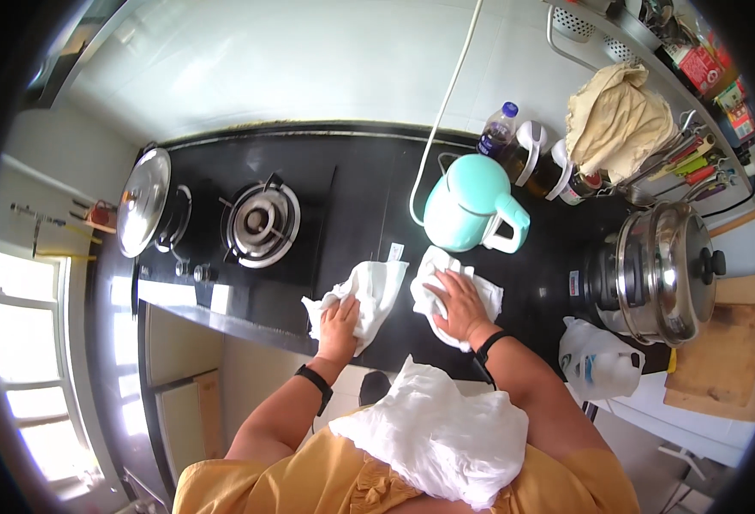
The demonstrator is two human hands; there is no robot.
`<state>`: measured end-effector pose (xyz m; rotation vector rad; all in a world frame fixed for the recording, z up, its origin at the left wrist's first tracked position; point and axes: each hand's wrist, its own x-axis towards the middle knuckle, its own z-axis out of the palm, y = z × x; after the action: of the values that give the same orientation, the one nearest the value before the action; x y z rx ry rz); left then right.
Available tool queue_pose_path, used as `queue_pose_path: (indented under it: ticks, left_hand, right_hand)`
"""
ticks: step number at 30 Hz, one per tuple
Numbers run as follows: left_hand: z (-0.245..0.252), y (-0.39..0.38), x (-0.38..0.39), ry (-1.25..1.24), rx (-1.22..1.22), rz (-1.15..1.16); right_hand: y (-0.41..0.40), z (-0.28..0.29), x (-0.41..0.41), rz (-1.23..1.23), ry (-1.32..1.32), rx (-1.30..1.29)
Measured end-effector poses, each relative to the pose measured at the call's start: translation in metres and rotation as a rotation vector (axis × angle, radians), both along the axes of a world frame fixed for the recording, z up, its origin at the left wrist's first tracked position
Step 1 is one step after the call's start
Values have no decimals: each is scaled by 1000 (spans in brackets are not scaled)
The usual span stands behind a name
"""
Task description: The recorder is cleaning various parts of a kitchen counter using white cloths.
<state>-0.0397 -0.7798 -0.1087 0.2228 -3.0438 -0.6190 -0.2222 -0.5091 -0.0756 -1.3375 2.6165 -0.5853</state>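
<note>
My left hand (340, 327) presses on a crumpled white cloth (377, 289) at the front part of the black countertop (361, 193), right of the gas stove. Beneath my right hand (459, 304) lies a second white cloth (432, 283), bunched under the palm and spread fingers. Just beyond that cloth stands a mint-green electric kettle (461, 205), its handle turned to the right. A small white label (396, 251) sits on the counter past the left cloth. Both wrists wear black bands.
A gas burner (261, 220) and a metal lid (146, 202) are on the left. Behind the kettle stand a purple-capped bottle (498, 132) and jugs (531, 154). A white cord (445, 109) hangs to the counter. At right are a steamer pot (663, 273) and a plastic bag (596, 360).
</note>
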Motion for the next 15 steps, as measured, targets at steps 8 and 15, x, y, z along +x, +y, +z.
queue_pose_path:
  ticks: [8, 15]
  left_hand:
    - [21, 26, 121, -46, 139, 100]
    - [30, 12, 191, -76, 503, 500]
  right_hand:
    - [4, -24, -5, 3, 134, -110]
    - [-43, -17, 35, -128, -25, -209]
